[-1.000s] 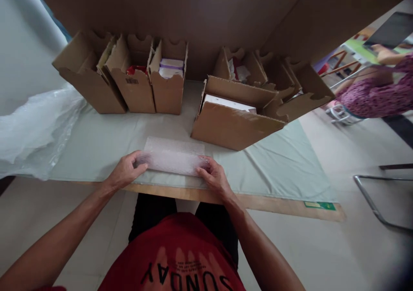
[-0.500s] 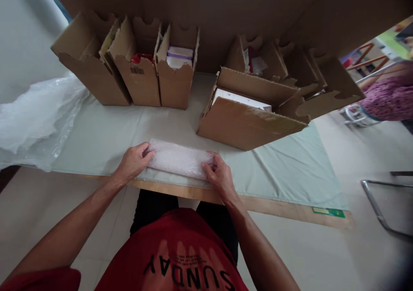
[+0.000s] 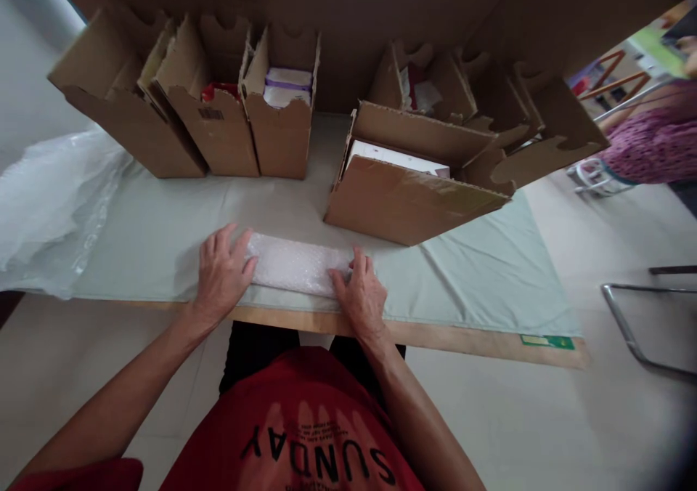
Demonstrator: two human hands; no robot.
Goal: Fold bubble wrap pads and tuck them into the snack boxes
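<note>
A flat, oblong bundle of clear bubble wrap (image 3: 297, 264) is lying on a pale green cloth (image 3: 157, 222), close to the near edge of the light wooden table (image 3: 305, 320). The left hand (image 3: 221, 269) is touching the bundle's left end, its fingers spreading apart and its thumb standing clear of them. The right hand (image 3: 364, 295) is touching the right end, its fingers loosely parted and its thumb resting on the wrap; neither hand is closing into a fist.

Beyond the left hand, 3 upright brown cardboard holders are standing side by side; the middle 1 is holding a red item (image 3: 221, 90), the right 1 some white-and-purple packets (image 3: 287, 88). Beyond the right hand, a wide brown cardboard holder (image 3: 414, 204) is containing a flat white box (image 3: 400, 158). Crumpled clear plastic sheeting (image 3: 49, 215) is spreading over the table's left end. At far right, a person in a purple-pink patterned garment (image 3: 647, 142) is partly showing.
</note>
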